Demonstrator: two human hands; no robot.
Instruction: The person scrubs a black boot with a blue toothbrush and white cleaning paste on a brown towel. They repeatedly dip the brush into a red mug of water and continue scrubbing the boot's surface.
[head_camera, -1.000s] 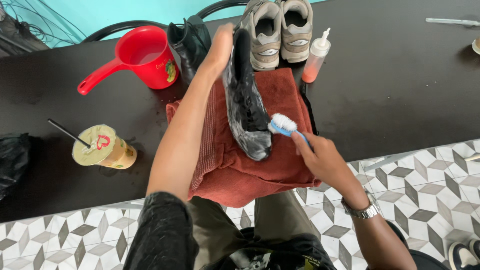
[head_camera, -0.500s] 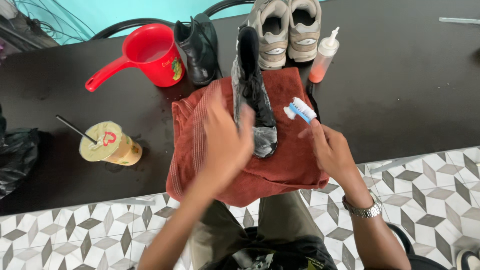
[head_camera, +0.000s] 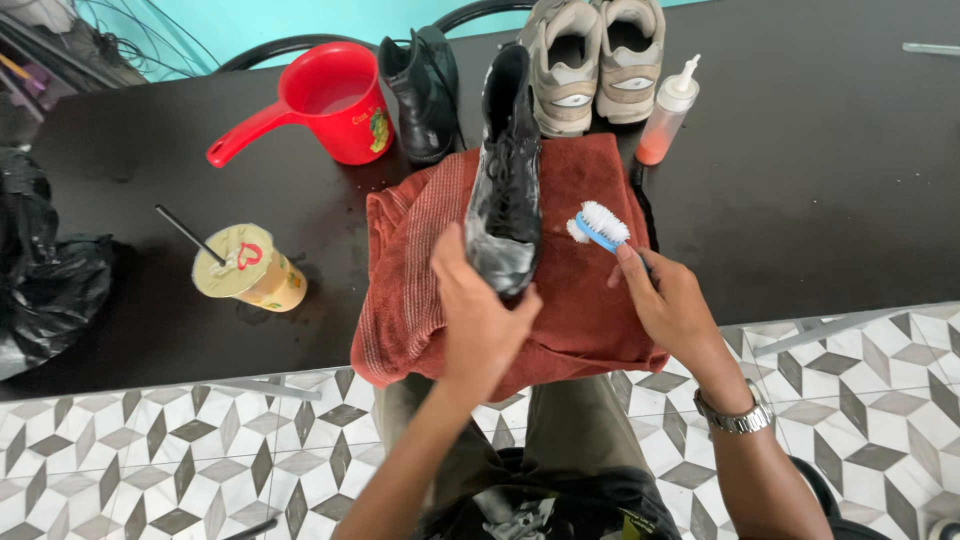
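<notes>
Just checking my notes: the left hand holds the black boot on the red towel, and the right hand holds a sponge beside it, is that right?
Not quite. The head view shows the right hand holding a brush, not a sponge. The left hand does hold the black boot on the red towel.

Our left hand (head_camera: 480, 320) now grips the toe of the black boot (head_camera: 505, 185), no longer reaching far up it. Our right hand (head_camera: 665, 300) lifts the brush (head_camera: 600, 228) off the boot.
</notes>
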